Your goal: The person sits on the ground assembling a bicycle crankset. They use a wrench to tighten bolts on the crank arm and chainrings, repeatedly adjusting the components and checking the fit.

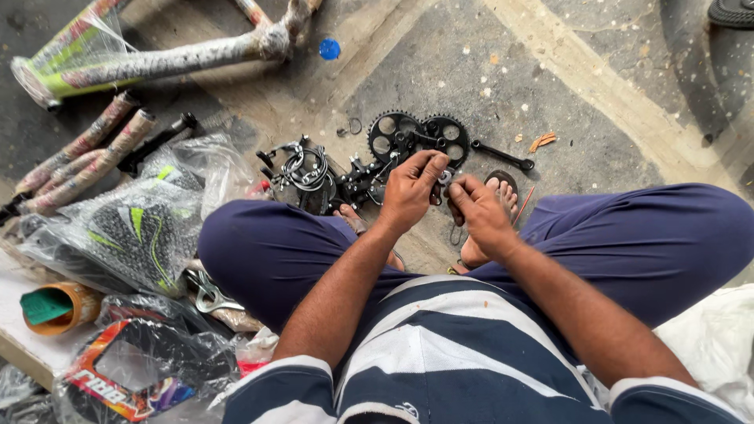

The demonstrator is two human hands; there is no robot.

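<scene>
Hands met over the knees | left hand [410,191] and right hand [479,210] both pinched a small metal part [444,179] between their fingertips | part sat just above a heap of black chainrings [416,135] on the concrete floor [597,102] | wrapped bicycle frame [157,55] lay well apart.

small part [444,177] hidden between fingers, tyre [732,11] cropped
</scene>
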